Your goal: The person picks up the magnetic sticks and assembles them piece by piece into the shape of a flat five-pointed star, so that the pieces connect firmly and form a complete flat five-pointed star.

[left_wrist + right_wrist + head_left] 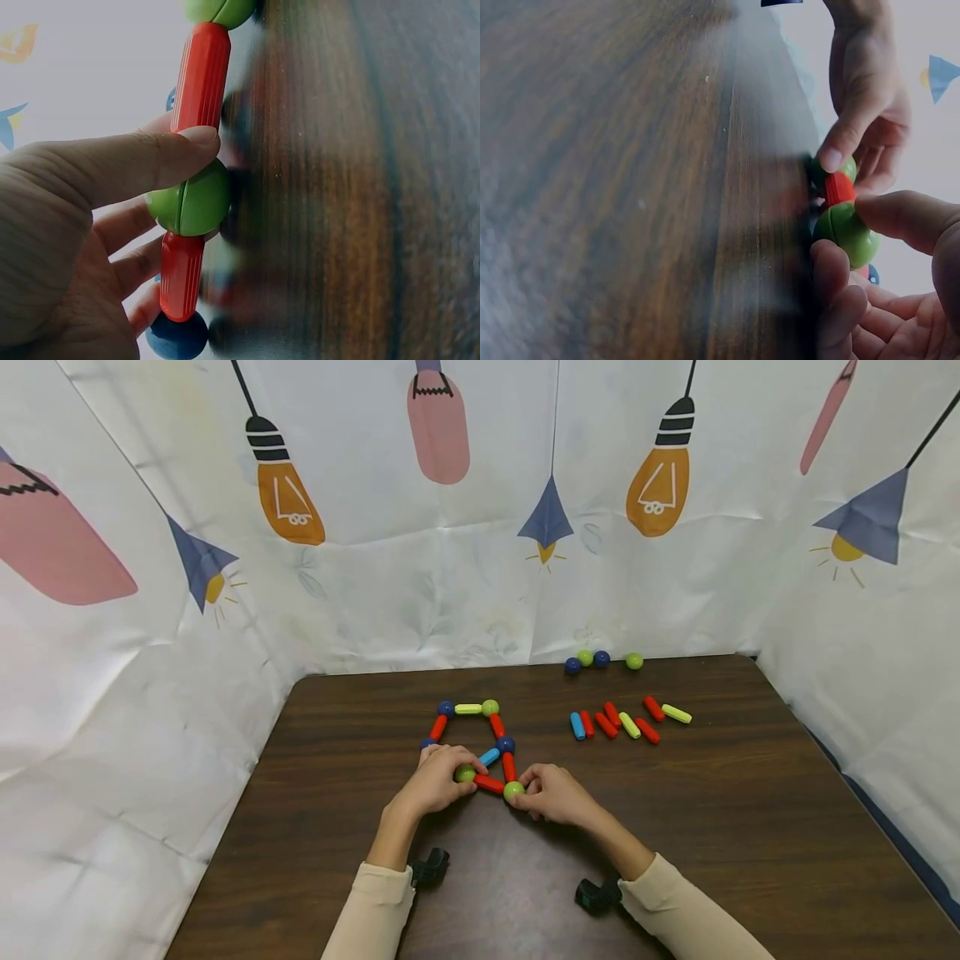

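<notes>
Left hand (437, 777) pinches a green ball (466, 773), right hand (558, 795) a second ball (513, 791) — red rod (490, 783) between the hands.

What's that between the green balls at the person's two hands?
One red rod spans from the green ball at the left hand to the other green ball at the right hand; the head view shows it.

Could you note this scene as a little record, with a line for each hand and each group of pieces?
Table: dark wood grain
Left hand: holds a green ball
Right hand: pinches another green ball
Between those balls: red rod
Joined pieces: rods and balls forming an outline
Loose rods: five red, two yellow, one light blue
Loose balls: two blue, two green, near the far edge
</notes>
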Demonstrator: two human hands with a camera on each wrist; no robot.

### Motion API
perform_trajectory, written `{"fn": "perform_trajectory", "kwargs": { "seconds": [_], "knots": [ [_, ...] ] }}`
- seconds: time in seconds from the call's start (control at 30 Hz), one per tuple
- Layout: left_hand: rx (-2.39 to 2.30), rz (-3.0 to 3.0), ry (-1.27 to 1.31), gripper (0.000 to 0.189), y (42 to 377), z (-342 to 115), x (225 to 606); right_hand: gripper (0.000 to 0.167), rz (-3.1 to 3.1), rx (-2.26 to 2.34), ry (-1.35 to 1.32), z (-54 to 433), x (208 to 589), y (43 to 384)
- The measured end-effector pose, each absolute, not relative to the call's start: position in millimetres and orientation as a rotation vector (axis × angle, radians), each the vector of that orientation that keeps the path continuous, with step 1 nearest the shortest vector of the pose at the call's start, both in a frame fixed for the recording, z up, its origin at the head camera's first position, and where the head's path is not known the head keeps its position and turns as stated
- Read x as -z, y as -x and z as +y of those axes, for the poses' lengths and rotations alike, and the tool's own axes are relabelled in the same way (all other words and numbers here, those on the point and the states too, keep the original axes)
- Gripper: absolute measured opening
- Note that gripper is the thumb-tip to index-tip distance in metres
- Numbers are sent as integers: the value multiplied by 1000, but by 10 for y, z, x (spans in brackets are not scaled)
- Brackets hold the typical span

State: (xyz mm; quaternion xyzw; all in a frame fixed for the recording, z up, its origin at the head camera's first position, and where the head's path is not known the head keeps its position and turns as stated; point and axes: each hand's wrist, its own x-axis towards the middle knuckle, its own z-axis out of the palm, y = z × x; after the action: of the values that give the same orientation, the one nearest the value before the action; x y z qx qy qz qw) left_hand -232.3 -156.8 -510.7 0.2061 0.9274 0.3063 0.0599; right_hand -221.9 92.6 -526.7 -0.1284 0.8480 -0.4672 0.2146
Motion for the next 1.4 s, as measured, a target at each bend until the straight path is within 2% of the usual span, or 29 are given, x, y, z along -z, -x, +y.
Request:
{"fn": "perform_trajectory", "kwargs": {
  "seconds": [0.63, 1.13, 1.4],
  "knots": [
    [-937, 2813, -623, 20, 2309, -1576, 5088, 31, 2290, 1311, 369, 961, 5261, 2238],
    [-891, 2779, -635, 52, 2329, -1596, 5070, 26, 2322, 1397, 407, 1035, 5249, 2436],
    [-822, 2816, -689, 47, 2341, -1592, 5083, 36, 2472, 1227, 604, 977, 5227, 2639]
  ]
}}
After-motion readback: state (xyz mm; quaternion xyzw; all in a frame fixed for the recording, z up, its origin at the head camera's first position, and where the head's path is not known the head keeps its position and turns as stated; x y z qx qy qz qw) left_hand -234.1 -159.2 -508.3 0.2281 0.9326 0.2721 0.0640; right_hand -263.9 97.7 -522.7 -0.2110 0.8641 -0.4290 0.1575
